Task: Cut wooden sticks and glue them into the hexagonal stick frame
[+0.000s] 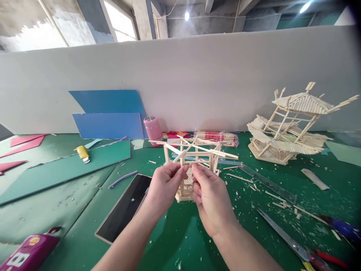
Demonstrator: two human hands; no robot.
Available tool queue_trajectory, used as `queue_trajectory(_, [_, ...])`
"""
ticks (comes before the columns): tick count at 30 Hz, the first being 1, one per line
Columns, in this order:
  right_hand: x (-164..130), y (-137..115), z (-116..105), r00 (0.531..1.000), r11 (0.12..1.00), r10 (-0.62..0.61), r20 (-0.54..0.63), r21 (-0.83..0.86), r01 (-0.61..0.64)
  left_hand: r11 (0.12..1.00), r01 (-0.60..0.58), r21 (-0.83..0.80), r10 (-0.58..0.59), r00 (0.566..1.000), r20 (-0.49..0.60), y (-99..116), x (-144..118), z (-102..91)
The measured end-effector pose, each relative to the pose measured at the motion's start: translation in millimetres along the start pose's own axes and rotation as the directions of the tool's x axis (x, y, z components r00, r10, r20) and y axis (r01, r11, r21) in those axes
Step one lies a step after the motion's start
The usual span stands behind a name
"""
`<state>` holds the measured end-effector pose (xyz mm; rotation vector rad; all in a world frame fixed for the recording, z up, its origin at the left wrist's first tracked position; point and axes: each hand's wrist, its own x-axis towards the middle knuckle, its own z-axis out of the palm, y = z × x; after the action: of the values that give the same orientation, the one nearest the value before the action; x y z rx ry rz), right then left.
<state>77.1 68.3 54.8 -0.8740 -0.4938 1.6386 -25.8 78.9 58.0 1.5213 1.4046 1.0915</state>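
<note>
In the middle of the table stands a small open frame model made of thin wooden sticks (197,153), with sticks crossing and jutting out at its top. My left hand (166,186) and my right hand (210,192) meet in front of it, thumbs and fingers pinched together near its front posts. Whatever sits between the fingertips is too small or hidden to name. My hands cover much of the model's lower front. A dark tablet (124,209) lies beside my left forearm.
A larger stick pavilion (293,128) stands at the back right. Near my right arm lie scissors (284,229), a clear ruler (267,183) and stick scraps. A pink jar (153,130), a yellow cutter (82,153) and a purple box (29,254) are further left. A pale partition closes the back.
</note>
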Motion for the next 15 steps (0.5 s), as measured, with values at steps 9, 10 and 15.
queue_trajectory(9, [0.2,1.7,11.4,0.998,0.991,0.001,-0.068,0.136,0.009,1.000,-0.008,-0.013,0.008,1.000,-0.010,5.0,-2.6,5.6])
queue_trajectory(10, [0.4,2.0,11.3,0.997,0.990,-0.001,-0.073,0.144,0.011,1.000,-0.010,-0.010,0.010,1.000,-0.011,4.8,-2.7,6.1])
queue_trajectory(15, [2.0,2.9,11.8,0.995,0.984,-0.032,-0.096,0.172,0.048,1.000,-0.006,0.028,0.007,0.999,-0.051,3.4,-2.7,8.1])
